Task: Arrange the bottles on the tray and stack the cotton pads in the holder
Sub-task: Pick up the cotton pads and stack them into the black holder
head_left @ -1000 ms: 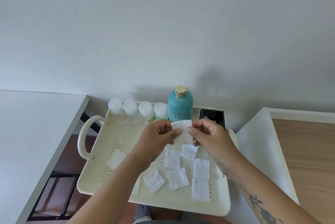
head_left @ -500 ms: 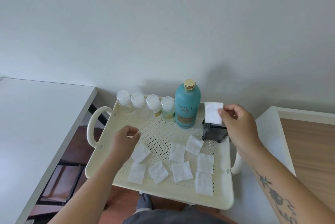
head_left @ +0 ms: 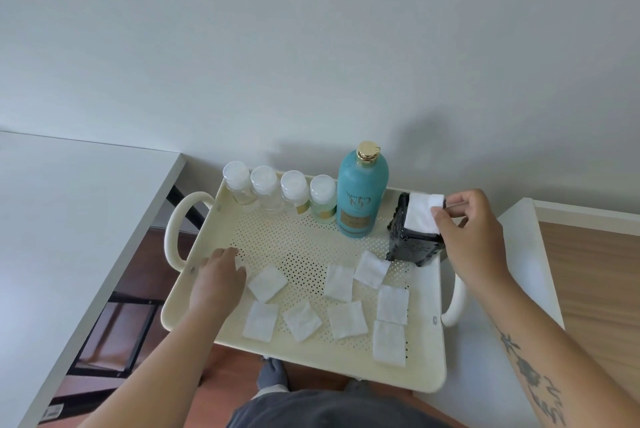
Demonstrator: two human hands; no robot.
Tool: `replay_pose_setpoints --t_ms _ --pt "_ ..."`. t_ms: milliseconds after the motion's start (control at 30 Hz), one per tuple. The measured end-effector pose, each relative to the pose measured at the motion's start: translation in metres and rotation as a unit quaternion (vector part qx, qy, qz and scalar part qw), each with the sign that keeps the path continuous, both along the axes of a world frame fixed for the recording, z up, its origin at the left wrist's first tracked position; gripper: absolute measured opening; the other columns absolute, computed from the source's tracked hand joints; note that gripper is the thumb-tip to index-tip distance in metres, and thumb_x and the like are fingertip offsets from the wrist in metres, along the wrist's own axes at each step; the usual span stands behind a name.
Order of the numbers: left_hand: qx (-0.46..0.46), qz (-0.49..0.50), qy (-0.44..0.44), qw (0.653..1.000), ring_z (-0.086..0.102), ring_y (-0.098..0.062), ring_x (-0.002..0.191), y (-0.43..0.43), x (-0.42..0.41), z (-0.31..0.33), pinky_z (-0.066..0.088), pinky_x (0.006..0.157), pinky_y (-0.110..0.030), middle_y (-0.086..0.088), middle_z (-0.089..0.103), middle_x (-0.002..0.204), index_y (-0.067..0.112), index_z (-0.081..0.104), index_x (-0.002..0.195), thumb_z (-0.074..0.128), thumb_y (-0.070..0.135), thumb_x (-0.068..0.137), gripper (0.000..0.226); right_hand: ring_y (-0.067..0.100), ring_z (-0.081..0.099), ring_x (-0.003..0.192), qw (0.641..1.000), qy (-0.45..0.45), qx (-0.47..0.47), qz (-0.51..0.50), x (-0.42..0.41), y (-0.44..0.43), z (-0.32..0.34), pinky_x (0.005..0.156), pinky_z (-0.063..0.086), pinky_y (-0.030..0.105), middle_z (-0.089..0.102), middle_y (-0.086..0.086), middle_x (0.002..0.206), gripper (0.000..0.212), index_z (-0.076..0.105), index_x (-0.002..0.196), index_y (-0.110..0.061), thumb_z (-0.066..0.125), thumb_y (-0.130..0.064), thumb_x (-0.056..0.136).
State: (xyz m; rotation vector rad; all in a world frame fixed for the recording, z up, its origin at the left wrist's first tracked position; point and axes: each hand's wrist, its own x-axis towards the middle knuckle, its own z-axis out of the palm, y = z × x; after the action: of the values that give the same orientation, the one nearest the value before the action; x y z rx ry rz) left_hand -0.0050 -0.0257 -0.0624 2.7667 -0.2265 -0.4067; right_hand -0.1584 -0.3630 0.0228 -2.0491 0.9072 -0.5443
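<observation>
Seating a cotton pad (head_left: 423, 212) into the black holder (head_left: 412, 244) at the tray's (head_left: 322, 351) two o'clock corner, the right hand (head_left: 474, 237) pinches the pad's right edge between thumb and fingertips, the pad lying tilted over the holder's open top. To do this well, the person should square the pad with the opening and lower it flat before letting go, so later pads stack evenly. The left hand (head_left: 218, 278) rests palm down at nine o'clock, fingers loosely curled over a pad whose corner peeks out; whether it grips cannot be told. Eight loose pads (head_left: 338, 283) lie across the near half. Four small clear bottles (head_left: 279, 192) and a teal bottle (head_left: 360, 195) line the twelve o'clock edge.
</observation>
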Motion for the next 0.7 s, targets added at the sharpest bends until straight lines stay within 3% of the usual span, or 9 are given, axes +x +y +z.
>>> replay_pose_setpoints --t_ms 67,167,267,433,567,700 --pt "0.025 -0.013 -0.002 1.0 0.048 -0.029 0.115 -0.001 0.0 -0.002 0.044 0.088 -0.04 -0.006 0.055 0.128 0.013 0.054 0.127 0.052 0.019 0.094 0.033 0.023 0.052 0.083 0.999 0.012 -0.037 0.023 0.002 0.0 0.001 0.067 0.038 0.032 0.059 -0.015 0.083 0.01 0.054 0.09 -0.02 0.064 -0.023 0.09" --pt "0.036 -0.019 -0.002 0.999 0.047 -0.027 0.112 -0.003 0.001 -0.005 0.045 0.084 -0.039 -0.006 0.055 0.124 0.013 0.055 0.123 0.053 0.02 0.094 0.03 0.031 0.051 0.091 0.991 0.052 -0.115 0.052 0.003 0.001 0.001 0.071 0.046 0.041 0.061 0.0 0.086 0.007 0.061 0.083 -0.013 0.065 -0.016 0.089" --pt "0.043 -0.017 -0.008 0.999 0.048 -0.026 0.106 -0.004 0.002 -0.006 0.044 0.078 -0.036 -0.006 0.055 0.116 0.012 0.057 0.117 0.053 0.02 0.093 0.026 0.035 0.049 0.088 0.973 0.079 -0.212 0.044 0.003 0.003 -0.002 0.07 0.046 0.043 0.06 0.008 0.091 0.002 0.067 0.088 -0.011 0.065 -0.012 0.088" --pt "0.032 -0.004 -0.005 0.999 0.049 -0.027 0.104 -0.005 0.005 -0.008 0.044 0.08 -0.037 -0.007 0.054 0.113 0.012 0.056 0.116 0.055 0.02 0.092 0.025 0.029 0.053 0.086 0.945 0.086 -0.301 0.092 -0.005 0.013 -0.007 0.071 0.039 0.036 0.067 -0.004 0.082 0.019 0.066 0.079 -0.017 0.053 -0.021 0.092" --pt "0.016 -0.003 -0.003 1.0 0.052 -0.028 0.101 -0.004 0.008 -0.009 0.048 0.081 -0.04 -0.008 0.055 0.109 0.01 0.059 0.114 0.058 0.018 0.091 0.024 0.031 0.057 0.113 0.933 0.114 -0.318 0.123 -0.009 0.018 -0.012 0.091 0.038 0.044 0.073 -0.007 0.086 0.039 0.07 0.078 -0.018 0.041 -0.038 0.094" --pt "0.002 0.005 0.006 1.0 0.054 -0.027 0.097 -0.004 0.011 -0.01 0.049 0.079 -0.04 -0.007 0.056 0.109 0.012 0.06 0.114 0.057 0.017 0.092 0.023 0.03 0.046 0.13 0.92 0.173 -0.321 0.142 -0.008 0.017 -0.019 0.109 0.024 0.052 0.072 -0.006 0.085 0.05 0.068 0.077 -0.019 0.033 -0.049 0.095"
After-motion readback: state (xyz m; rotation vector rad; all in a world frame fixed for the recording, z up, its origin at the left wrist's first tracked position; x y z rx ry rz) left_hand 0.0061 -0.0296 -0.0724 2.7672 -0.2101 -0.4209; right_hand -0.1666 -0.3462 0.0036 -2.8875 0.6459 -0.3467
